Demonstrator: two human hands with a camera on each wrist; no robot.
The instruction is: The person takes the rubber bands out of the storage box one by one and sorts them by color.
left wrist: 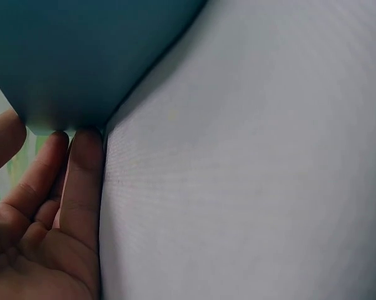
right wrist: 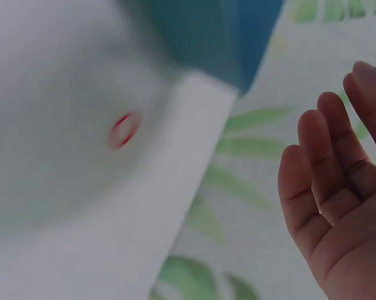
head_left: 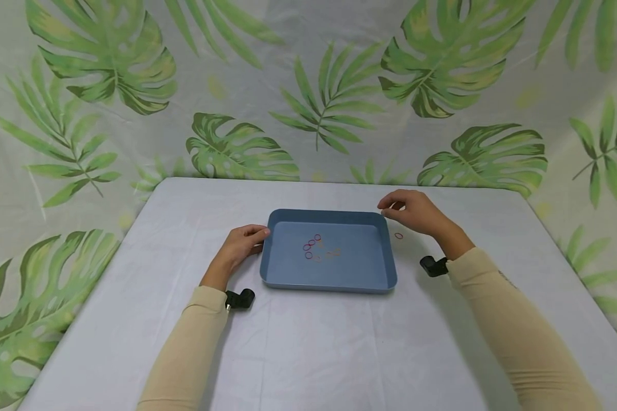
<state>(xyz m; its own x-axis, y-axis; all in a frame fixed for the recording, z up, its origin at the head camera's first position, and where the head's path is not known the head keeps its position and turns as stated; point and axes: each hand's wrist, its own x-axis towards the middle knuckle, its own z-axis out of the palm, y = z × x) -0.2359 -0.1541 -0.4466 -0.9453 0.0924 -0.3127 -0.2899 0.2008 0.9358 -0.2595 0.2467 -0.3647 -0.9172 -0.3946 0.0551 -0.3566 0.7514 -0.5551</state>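
Observation:
A blue rectangular tray lies on the white-covered table. Inside it are several thin red rubber bands and several orange-yellow ones, left of and around its middle. At the tray's left side, my left hand touches the outer wall with straight fingertips, its thumb up by the rim. My right hand hovers by the tray's far right corner, fingers loosely bent; I see nothing in it. Below that hand, one red rubber band lies on the cloth outside the tray, also visible in the right wrist view.
The white cloth spreads over the whole table around the tray. Behind the table's far edge hangs a leaf-patterned curtain. A small black camera sits on each wrist, the left one and the right one.

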